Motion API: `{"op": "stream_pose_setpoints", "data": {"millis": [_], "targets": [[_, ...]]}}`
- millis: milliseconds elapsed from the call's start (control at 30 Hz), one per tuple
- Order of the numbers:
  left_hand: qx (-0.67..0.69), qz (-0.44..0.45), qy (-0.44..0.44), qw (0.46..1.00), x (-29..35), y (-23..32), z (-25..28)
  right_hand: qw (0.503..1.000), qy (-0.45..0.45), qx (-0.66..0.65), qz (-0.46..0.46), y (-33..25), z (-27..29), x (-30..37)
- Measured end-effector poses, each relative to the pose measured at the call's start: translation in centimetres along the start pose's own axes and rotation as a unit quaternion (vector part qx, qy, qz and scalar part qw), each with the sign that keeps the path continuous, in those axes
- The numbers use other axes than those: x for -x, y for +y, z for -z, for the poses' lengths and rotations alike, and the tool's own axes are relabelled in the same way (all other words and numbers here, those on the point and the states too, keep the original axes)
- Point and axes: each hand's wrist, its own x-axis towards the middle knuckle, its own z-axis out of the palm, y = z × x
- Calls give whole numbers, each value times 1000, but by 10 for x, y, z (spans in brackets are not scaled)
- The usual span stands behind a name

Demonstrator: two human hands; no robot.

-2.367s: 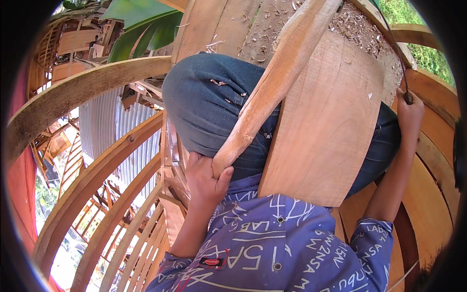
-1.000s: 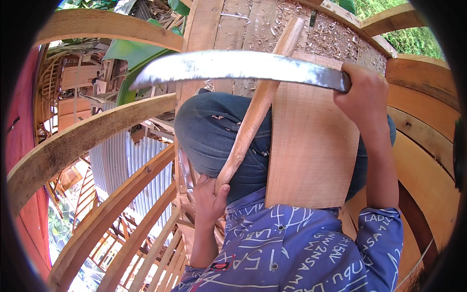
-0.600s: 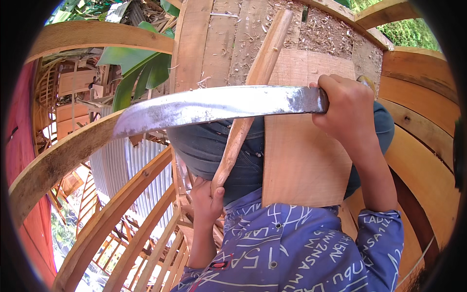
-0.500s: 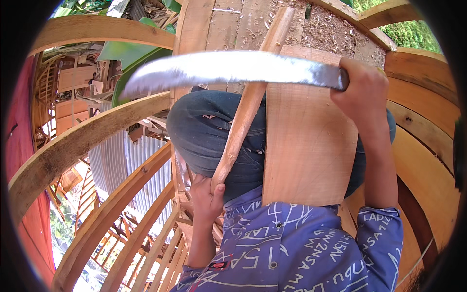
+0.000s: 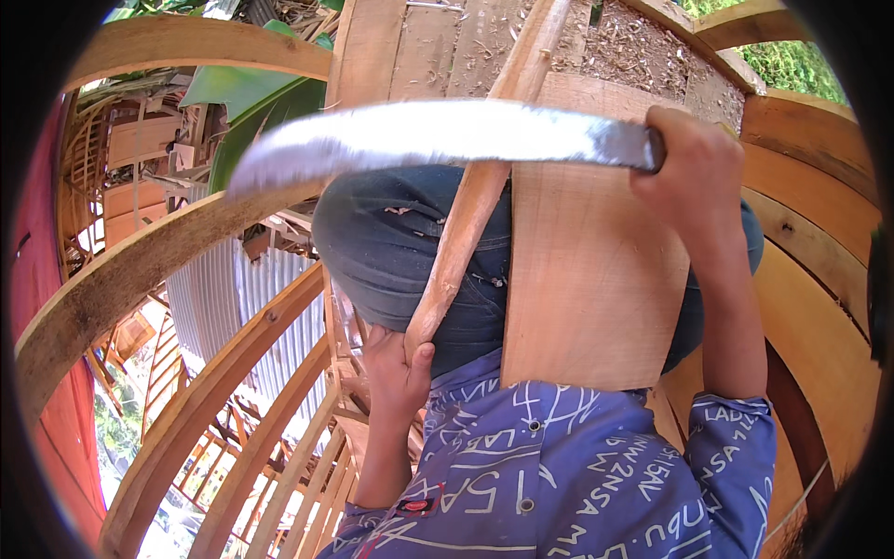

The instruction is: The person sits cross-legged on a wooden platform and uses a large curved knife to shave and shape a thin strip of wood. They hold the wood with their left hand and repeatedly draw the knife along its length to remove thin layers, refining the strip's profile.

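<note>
"Two hands clamped tight! Your right hand [image 5: 694, 172] has its fingers wrapped round the grip of that long knife [image 5: 447, 135]."

"And your left hand [image 5: 399, 371]?"

"Fingers closed about the near end of your wooden stick [image 5: 457, 242], thumb against it."

"Where's the stick lying?"

"Slanting away from you over your dark trousers [image 5: 372, 252], beside the flat board [image 5: 596, 279] on your lap. Your knife, blurred, crosses in front of the stick; touching or not, I can't tell."

"Farther out?"

"Shavings [image 5: 643, 51] litter the planks [image 5: 366, 61] ahead, and corrugated metal [image 5: 279, 303] shows down at your left."
</note>
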Motion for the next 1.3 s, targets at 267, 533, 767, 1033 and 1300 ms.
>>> {"op": "stream_pose_setpoints", "data": {"millis": [267,533,767,1033,1300], "targets": [[3,-16,-15,1000,-3,-9,-1,999,-8,-37,-20,-17,-2,18],[-2,9,-18,1000,-4,1,5,995,54,51,-72,27,-6,-14],[-4,7,-29,1000,-4,-4,3,996,-7,-13,-84,-8,-1,8],[11,0,-16,1000,-5,-4,-1,988,34,82,-123,32,0,-12],[16,-25,16,999,-4,-6,-4,978,-5,54,-201,46,-3,3]]}}
